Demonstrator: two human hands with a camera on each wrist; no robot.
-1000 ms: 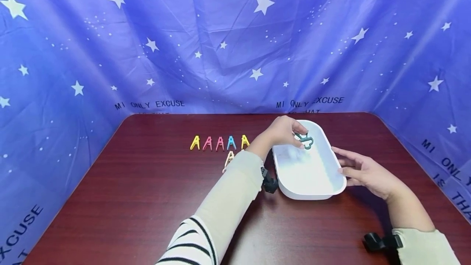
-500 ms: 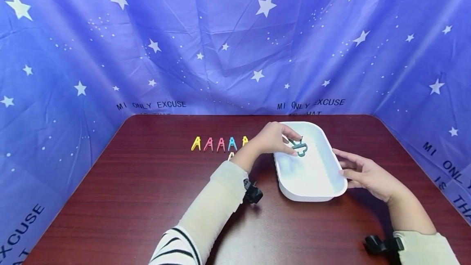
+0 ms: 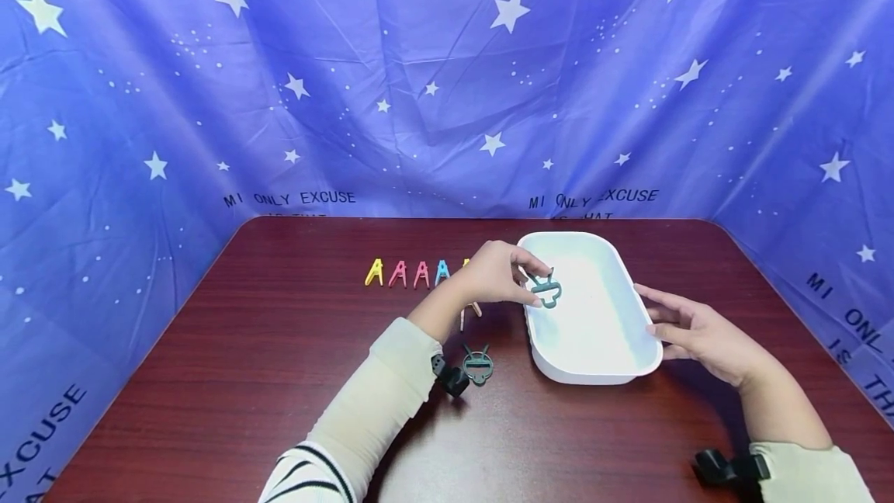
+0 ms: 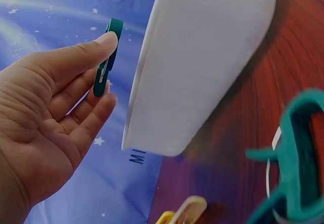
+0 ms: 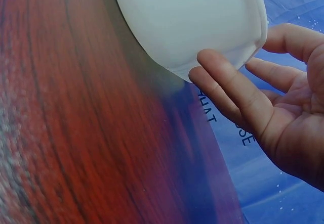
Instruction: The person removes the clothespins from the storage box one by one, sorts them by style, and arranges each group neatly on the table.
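My left hand (image 3: 497, 276) pinches a dark green plastic piece (image 3: 549, 289) between thumb and fingertips at the left rim of a white plastic tub (image 3: 615, 369). In the left wrist view this green piece (image 4: 114, 29) is seen edge-on, with a thin slotted part. A similar green piece (image 3: 478, 368), with two prongs and a crossbar in a rounded frame, lies on the table beside the left wrist. My right hand (image 3: 701, 331) holds the tub's right side; in the right wrist view two fingertips (image 5: 208, 58) touch its outer wall and the thumb sits at the rim.
Left of the tub stands a row of small clothespins: yellow (image 3: 374, 272), two pink (image 3: 398, 274), blue (image 3: 442, 271) and another yellow, mostly hidden by my left hand. A beige clothespin (image 3: 476, 309) is partly covered too. A starry blue cloth (image 3: 391, 146) hangs behind the table.
My left hand has moved left and slightly nearer, carrying the green piece from over the tub's middle to its left rim. The second green piece has come into view. My right hand stays put.
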